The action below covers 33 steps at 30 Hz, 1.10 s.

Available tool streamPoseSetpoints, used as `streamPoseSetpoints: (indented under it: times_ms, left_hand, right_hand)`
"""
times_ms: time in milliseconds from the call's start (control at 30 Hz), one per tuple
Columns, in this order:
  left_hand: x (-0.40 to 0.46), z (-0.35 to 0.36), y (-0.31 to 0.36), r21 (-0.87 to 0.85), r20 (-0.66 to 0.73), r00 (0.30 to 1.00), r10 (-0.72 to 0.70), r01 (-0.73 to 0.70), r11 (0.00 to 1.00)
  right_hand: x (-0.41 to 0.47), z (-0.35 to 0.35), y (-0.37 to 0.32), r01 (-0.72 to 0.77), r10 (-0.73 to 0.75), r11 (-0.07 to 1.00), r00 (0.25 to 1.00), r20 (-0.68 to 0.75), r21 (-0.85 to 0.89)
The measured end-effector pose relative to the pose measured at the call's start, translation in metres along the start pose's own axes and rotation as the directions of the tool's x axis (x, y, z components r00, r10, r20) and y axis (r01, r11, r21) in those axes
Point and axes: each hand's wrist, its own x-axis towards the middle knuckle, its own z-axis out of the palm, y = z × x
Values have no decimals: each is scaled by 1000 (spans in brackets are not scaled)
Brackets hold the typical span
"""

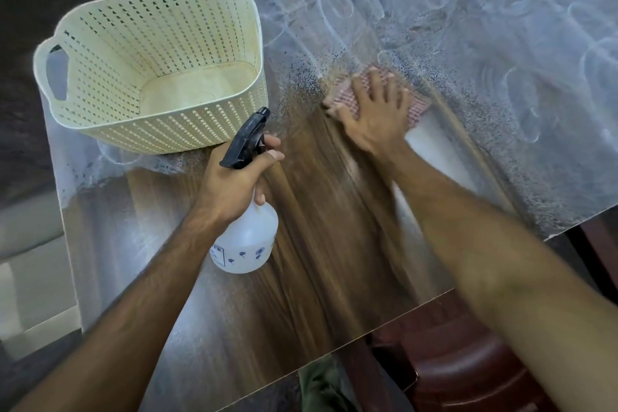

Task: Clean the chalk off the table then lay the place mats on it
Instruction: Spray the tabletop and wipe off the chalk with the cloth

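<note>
Tabletop (321, 244): I see a wood-grain surface running from near left to far right; the near and middle part shows bare brown grain, streaked and blurred.
Chalk (485, 27): white scribbles and a grey haze cover the far and right part of the tabletop; a speckled edge runs between the haze and the bare wood, and a small white patch lies at the left edge near the basket.
Basket (160, 67): a cream perforated plastic basket stands on the far left corner of the tabletop, tilted toward me in this view, with a handle cut-out on its left side; I see only its bare floor inside.
Chair (468, 361): a dark red-brown seat shows below the near right edge of the tabletop.
Spray bottle (249, 237): white translucent body with small blue prints and a black trigger head, held upright over the middle left of the tabletop, just near of the basket.
Left hand (234, 181): I have it wrapped round the neck of the spray bottle, fingers curled by the trigger.
Right hand (378, 114): flat, fingers spread, pressing down on the cloth at the border of the chalk.
Cloth (418, 107): pink-red checked, lying on the tabletop under the right hand, right of the basket.
</note>
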Motion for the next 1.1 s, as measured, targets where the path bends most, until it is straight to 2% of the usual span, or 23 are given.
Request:
streamPoseSetpoints:
  times_ms: [67, 167, 300, 367, 467, 533, 600, 667, 800, 900, 1000, 1100]
  left_hand:
    - [0, 1, 1, -12, 0, 1000, -1, 1, 1000]
    - [-4, 5, 6, -9, 17, 1000, 14, -14, 1000]
    - [-5, 10, 10, -16, 37, 999, 19, -19, 1000]
    - [-5, 14, 11, -5, 46, 999, 18, -18, 1000]
    - [-7, 20, 9, 20, 58, 998, 24, -25, 999]
    - [-11, 27, 10, 29, 70, 997, 34, -36, 999]
    - [-14, 32, 10, 25, 79, 996, 44, -46, 999]
    - [-19, 40, 12, 20, 94, 994, 50, -52, 998]
    - [-26, 57, 16, 10, 133, 990, 54, -55, 998]
    - [-29, 63, 20, -12, 165, 985, 58, -57, 998]
    - [-30, 65, 19, -10, 174, 984, 49, -48, 999]
    - [-30, 66, 13, 0, 178, 983, 53, -54, 999]
  right_hand:
    - [-1, 5, -36, 107, -106, 994, 994, 12, -37]
    - [-49, 20, -65, 293, -291, 955, 956, 47, -52]
    - [-136, 33, -34, 387, -386, 922, 921, 51, -6]
    - [-156, 31, 11, 313, -311, 949, 949, 60, -38]
    - [-137, 11, 83, 39, -40, 997, 999, -5, -62]
    - [-109, -3, 112, -109, 109, 994, 994, -16, -17]
    - [-90, -8, 114, -182, 183, 983, 983, -28, 19]
    - [-96, -4, 94, -178, 178, 984, 983, -38, 17]
    - [-172, 19, 48, 86, -86, 996, 996, -10, -6]
    - [-228, 27, 52, 181, -180, 984, 983, 41, -8]
    - [-237, 23, 99, 111, -108, 993, 992, 67, -41]
    - [-204, 5, 156, -128, 128, 990, 992, -4, -52]
